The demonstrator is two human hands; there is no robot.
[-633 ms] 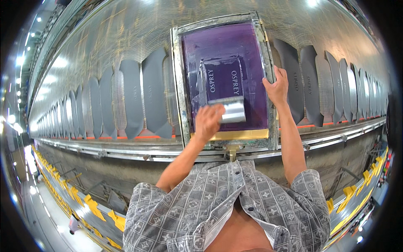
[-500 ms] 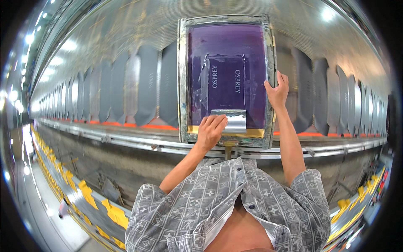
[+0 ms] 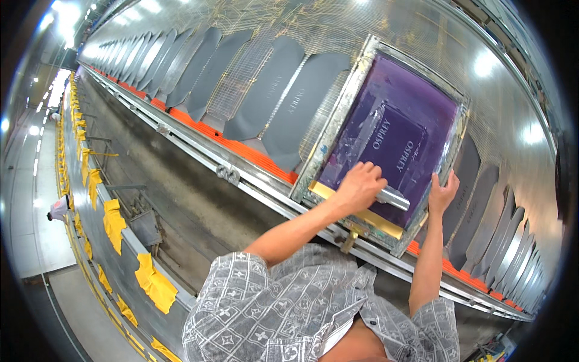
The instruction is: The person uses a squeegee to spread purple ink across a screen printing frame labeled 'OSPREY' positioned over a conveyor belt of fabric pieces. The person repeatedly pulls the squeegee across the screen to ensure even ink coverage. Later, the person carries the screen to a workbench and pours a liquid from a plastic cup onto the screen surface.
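A screen-printing frame (image 3: 335,118) with purple mesh (image 3: 422,84) lies at a slant on the long table. Pale lettering and streaks of wet ink show on the mesh. My left hand (image 3: 362,184) is closed around a metal squeegee (image 3: 395,198) near the frame's near end; the fingers cover its left part. At the frame's right side, my right hand (image 3: 443,190) grips the outer edge, thumb toward the mesh. Flat grey cut pieces (image 3: 268,90) lie in a row to the left of the frame, and more grey pieces (image 3: 467,199) lie to its right.
A metal rail (image 3: 228,175) and an orange strip (image 3: 241,149) run along the table's near edge. A metal bracket (image 3: 351,238) sits under the frame's near end. Across the aisle, yellow pieces (image 3: 155,283) lie on another long table. A person (image 3: 59,209) stands far left.
My view has turned, so the table and frame now slant and the frame sits further right in view. The squeegee is more tilted in my left hand. My right hand has slid nearer along the frame's edge.
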